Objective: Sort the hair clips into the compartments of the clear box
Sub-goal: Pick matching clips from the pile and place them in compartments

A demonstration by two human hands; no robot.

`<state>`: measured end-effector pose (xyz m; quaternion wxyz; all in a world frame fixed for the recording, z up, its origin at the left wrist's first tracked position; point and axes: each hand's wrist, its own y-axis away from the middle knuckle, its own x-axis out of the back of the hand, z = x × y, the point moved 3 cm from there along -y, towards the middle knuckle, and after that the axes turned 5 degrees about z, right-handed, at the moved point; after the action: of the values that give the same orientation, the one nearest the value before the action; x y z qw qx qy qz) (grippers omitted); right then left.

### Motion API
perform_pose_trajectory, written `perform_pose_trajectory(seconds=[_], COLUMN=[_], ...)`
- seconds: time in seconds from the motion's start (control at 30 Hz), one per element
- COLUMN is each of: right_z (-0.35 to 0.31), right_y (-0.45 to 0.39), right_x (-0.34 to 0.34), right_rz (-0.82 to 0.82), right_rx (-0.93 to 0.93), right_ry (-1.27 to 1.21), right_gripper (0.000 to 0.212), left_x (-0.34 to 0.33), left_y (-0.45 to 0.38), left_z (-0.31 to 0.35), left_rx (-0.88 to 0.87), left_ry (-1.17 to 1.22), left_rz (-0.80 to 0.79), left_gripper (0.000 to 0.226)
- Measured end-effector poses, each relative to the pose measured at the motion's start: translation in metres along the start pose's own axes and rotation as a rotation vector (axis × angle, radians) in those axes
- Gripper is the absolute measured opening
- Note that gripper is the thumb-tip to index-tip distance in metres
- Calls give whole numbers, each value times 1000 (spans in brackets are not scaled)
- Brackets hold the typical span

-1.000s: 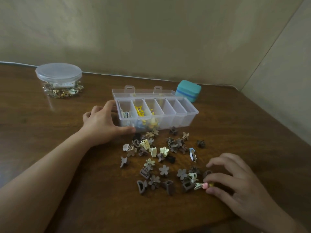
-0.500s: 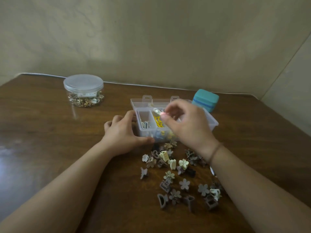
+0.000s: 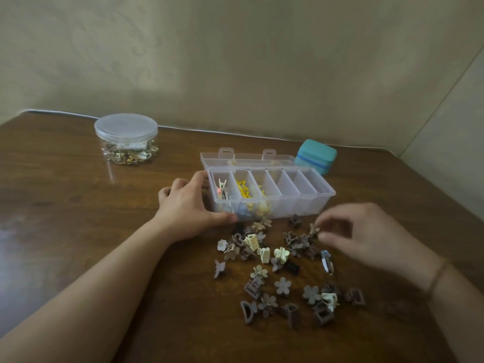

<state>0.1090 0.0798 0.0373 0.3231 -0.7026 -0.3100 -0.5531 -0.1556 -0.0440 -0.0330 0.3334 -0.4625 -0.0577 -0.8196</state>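
- 6 compartments run across the clear box [image 3: 301, 197], which sits on the table [image 3: 78, 218] with its lid [image 3: 248, 159] folded open behind it.
- Your left hand [image 3: 188, 208] grips the box's left end, fingers curled round the far side and thumb pressed along the near wall.
- Your right hand [image 3: 366, 231] is blurred above the right edge of the pile; its thumb and forefinger are close together near a small brown clip [image 3: 313, 229], but you cannot tell from this view whether they pinch it.
- Loose clips [image 3: 269, 268] lie scattered on the table just in front of the box: brown and cream flowers, claws and squares.
- Compartment 1 from the left holds a few thin metal clips [image 3: 223, 189]; compartment 2 holds yellow clips [image 3: 245, 188]. The other 4 look bare.
- A round lidded jar [image 3: 126, 138] stands well to the left, far from the box.
- A teal case [image 3: 315, 155] sits just behind the box's right end.
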Motion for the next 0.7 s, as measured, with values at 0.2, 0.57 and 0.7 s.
perform_pose_trajectory(seconds=[0.2,0.57,0.7], right_z=[0,-30,-46], right_y=[24,-56,-111], right_x=[-21,13,-3], right_rz=[-136,264,203], right_rx=[-83,-33,20], right_ry=[121,-417,-459], right_gripper=[30,14,4], left_x=[1,4,4], left_y=[1,4,3], left_z=[2,4,1], left_rx=[2,-14,-22], left_ry=[16,17,25], left_rz=[-7,-5,-18], left_gripper=[101,99,100])
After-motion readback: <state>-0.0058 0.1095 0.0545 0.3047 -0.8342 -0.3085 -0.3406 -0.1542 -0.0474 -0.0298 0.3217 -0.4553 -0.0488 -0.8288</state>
